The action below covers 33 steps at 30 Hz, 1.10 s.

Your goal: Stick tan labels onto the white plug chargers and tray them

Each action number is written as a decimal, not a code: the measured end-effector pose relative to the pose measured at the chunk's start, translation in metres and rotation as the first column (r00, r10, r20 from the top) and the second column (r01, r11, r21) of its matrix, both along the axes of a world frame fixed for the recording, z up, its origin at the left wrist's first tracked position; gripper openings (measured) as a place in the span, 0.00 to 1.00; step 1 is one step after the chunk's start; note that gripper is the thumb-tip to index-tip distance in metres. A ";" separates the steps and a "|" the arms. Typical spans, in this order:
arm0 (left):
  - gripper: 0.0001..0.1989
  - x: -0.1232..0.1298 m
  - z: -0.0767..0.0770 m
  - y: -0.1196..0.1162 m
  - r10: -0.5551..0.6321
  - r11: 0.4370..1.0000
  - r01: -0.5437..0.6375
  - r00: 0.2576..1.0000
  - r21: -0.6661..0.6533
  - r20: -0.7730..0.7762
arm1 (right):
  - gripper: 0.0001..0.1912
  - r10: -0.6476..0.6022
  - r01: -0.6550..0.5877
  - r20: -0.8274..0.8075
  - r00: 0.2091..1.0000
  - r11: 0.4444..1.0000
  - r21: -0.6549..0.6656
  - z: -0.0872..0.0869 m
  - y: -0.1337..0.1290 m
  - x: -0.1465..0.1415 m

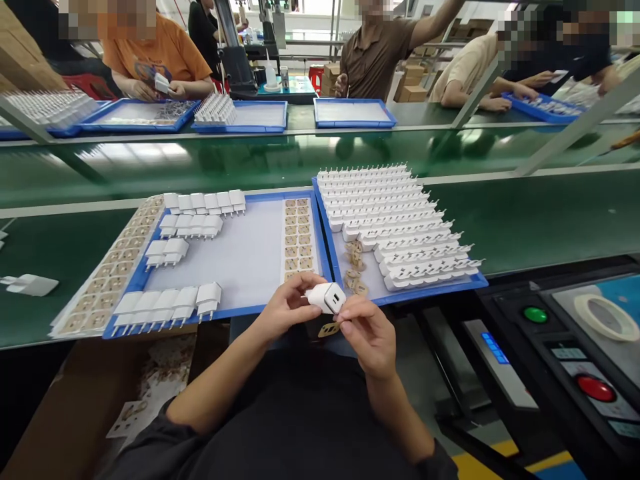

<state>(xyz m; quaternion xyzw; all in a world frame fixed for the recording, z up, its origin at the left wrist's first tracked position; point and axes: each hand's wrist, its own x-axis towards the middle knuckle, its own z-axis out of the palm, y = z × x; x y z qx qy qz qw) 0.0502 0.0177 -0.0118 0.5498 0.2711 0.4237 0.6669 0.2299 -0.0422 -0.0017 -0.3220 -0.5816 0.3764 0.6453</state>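
Observation:
A white wall charger [325, 297] with port openings on its end face is gripped in the fingers of my left hand [287, 312]. My right hand [369, 333] pinches a small tan sticker [329, 329] with dark cutouts, just below and beside the charger. Behind my hands lies a blue-rimmed tray [250, 311] with groups of white chargers [170, 305] and a strip of tan stickers [298, 233]. To its right, another blue tray [425, 291] carries tight rows of chargers [400, 227], prongs up, and several loose tan pieces [354, 260].
Sheets of stickers [107, 273] lie left of the trays, near a lone charger [33, 285]. Beyond runs a green conveyor [280, 157] with metal posts. Several people work across it at blue trays [355, 123]. A machine panel with a red button [596, 388] stands right.

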 end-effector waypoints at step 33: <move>0.23 -0.017 0.010 -0.010 0.368 0.669 -0.061 0.893 0.741 -0.258 | 0.05 -0.050 0.070 0.069 0.996 0.940 -0.335 0.006 0.019 -0.004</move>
